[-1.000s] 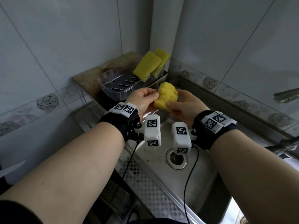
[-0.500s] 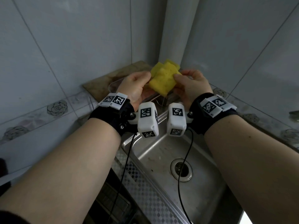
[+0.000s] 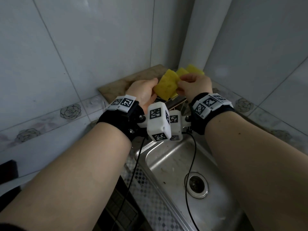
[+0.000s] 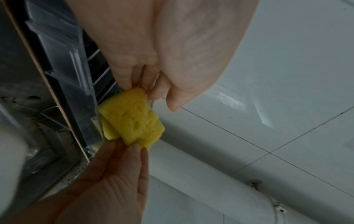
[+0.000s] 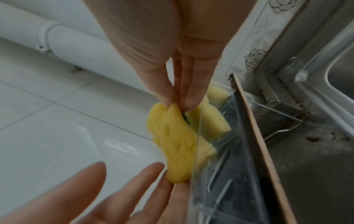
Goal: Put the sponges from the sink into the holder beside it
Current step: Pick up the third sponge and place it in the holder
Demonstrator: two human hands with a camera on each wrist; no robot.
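A yellow sponge [image 3: 166, 85] [image 4: 134, 118] [image 5: 172, 144] hangs over the clear plastic holder [image 4: 63, 60] [image 5: 220, 174] beside the sink [image 3: 166, 157]. My right hand [image 3: 181, 80] [image 5: 176, 101] pinches its upper corner between thumb and fingers. My left hand [image 3: 153, 87] [image 5: 162, 174] has straight, spread fingers, with fingertips touching the sponge's other end. Two more yellow sponges [image 3: 195, 68] [image 5: 214, 118] stand in the holder behind it. In the head view my hands and wrist cameras hide most of the holder.
The holder sits on a brown board [image 3: 116, 85] in the tiled corner, next to a white pipe [image 3: 196, 30]. The steel basin with its drain [image 3: 196, 185] lies below my wrists. Two black cables [image 3: 191, 164] hang over it.
Both hands carried the sponge from above the sink up and back to the holder. The crumpled sponge has flattened out, and the left fingers have straightened.
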